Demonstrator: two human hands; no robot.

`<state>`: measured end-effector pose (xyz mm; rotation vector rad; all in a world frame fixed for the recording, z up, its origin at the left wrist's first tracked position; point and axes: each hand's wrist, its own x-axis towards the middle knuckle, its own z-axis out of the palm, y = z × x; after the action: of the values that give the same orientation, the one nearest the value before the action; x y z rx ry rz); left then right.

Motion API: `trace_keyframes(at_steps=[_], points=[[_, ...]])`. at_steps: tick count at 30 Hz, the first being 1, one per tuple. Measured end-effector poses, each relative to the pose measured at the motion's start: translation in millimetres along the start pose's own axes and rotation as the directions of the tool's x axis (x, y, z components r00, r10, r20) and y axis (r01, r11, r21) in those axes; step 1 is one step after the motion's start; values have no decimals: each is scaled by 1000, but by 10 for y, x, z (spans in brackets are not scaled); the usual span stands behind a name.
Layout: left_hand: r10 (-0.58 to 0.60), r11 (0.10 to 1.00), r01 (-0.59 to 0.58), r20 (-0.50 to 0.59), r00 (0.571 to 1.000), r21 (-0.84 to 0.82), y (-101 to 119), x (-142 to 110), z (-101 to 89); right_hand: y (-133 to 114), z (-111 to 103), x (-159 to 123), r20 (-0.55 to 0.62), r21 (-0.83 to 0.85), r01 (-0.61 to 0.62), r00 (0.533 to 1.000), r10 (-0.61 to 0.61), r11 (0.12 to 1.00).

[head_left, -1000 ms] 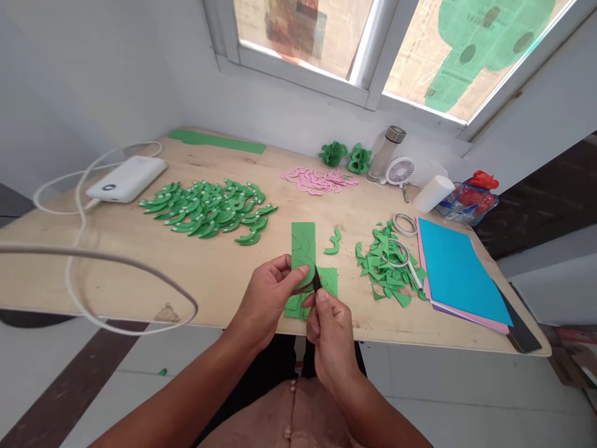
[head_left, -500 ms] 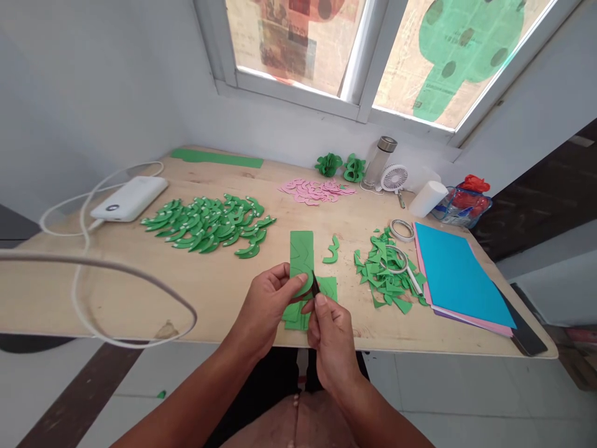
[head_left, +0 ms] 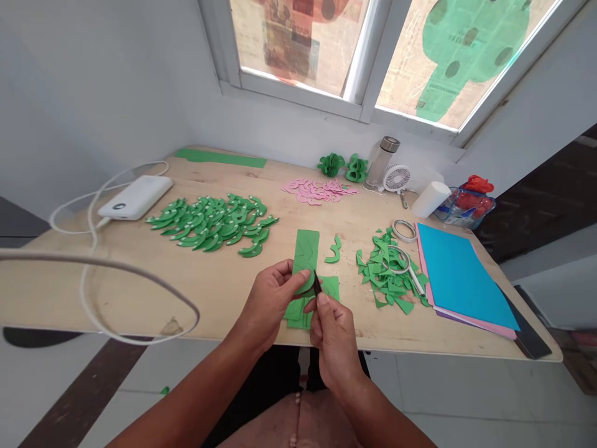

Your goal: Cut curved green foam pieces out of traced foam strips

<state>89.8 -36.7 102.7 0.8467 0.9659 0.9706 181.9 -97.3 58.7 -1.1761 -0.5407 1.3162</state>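
My left hand (head_left: 275, 297) pinches a strip of green paper (head_left: 306, 246) that has curved lines drawn on it. Closed round a pair of scissors (head_left: 318, 284), my right hand (head_left: 332, 326) sits just to the right; the dark blades meet the strip's right edge, and the handles are mostly hidden by the fingers. Below both hands lie more green paper pieces (head_left: 331, 287) with drawn lines, partly covered. A wavy green cutout (head_left: 334, 251) rests on the table right of the strip.
Green scraps (head_left: 389, 280) lie at right under a magnifying glass (head_left: 398, 260), near a tape roll (head_left: 404, 231) and coloured paper sheets (head_left: 461, 274). Green cut shapes (head_left: 212, 223) are heaped at left by a white power bank (head_left: 135, 198). Pink cutouts (head_left: 319, 191) lie behind.
The green strip has tilted slightly, its top leaning to the right. Both hands keep their hold, and the whole view has shifted a little.
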Motion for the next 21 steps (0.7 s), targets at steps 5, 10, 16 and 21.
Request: trace_keyframes(at_steps=[5,10,16,21], points=[[4,1000,-4,6,1000,-5,1,10,-5,-6,22,27,5,21,2,1000,-2,1000],[10,1000,-10,-3,1000,-16,11,14,-3,-4,32,33,12,10,16,1000,-16,1000],[7,1000,-7,-1,1000,-14,1,27,-24,-25,28,40,19,-16,19,1000,-19,1000],[7,1000,-7,2,1000,3,13,39,-22,-23,27,47,13,-23,30,999,-30,999]])
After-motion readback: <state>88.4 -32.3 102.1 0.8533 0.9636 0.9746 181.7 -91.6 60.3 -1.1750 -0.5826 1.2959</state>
